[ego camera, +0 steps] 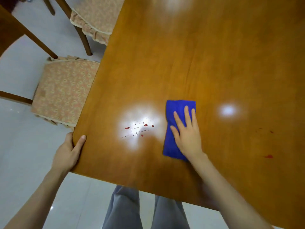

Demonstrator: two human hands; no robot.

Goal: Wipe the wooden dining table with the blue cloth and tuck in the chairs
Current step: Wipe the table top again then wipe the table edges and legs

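Observation:
A folded blue cloth (174, 116) lies flat on the wooden dining table (206, 63). My right hand (187, 129) presses down on it with straight, spread fingers. Red droplets (140, 128) sit in a bright glare patch just left of the cloth. More red smears (268, 156) mark the wood at the right. My left hand (69, 151) grips the table's near left corner, thumb on top and fingers under the edge. Two chairs with patterned seat cushions, a nearer chair (64, 91) and a farther chair (94, 20), stand along the table's left side, pulled out from it.
Pale tiled floor (21, 146) lies left of and below the table. My legs in grey trousers (142, 210) stand against the table's near edge. Dark wooden chair legs (82, 37) and a chair back frame cross the upper left.

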